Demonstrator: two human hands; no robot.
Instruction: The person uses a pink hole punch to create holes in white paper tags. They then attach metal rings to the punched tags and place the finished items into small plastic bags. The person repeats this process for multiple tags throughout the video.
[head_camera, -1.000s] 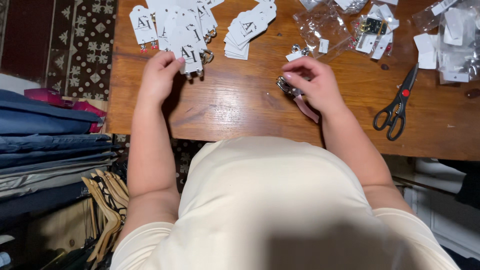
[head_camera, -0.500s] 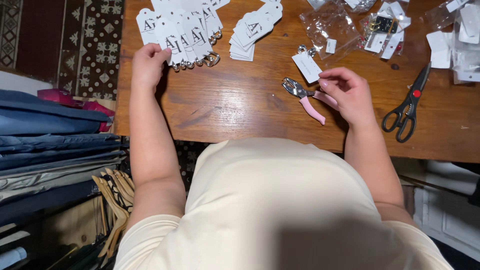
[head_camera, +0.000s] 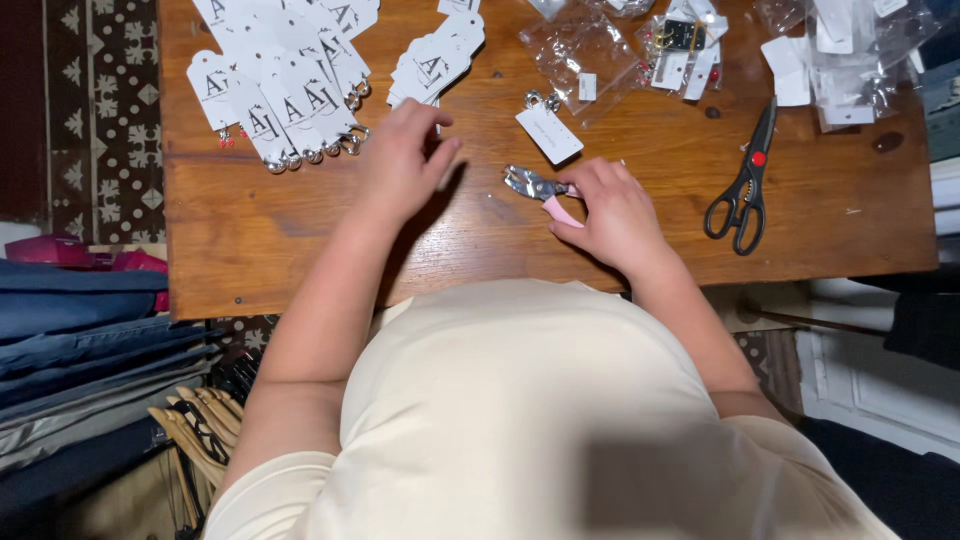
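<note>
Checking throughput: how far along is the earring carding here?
Looks done: a big spread of white cards with earrings hung on them at the table's far left. In hand: right hand grips pink-handled pliers beside a lone white card; left hand rests by a smaller stack of white cards. Likely left: clear bags of loose pieces at the far edge. Black scissors lie unused.
</note>
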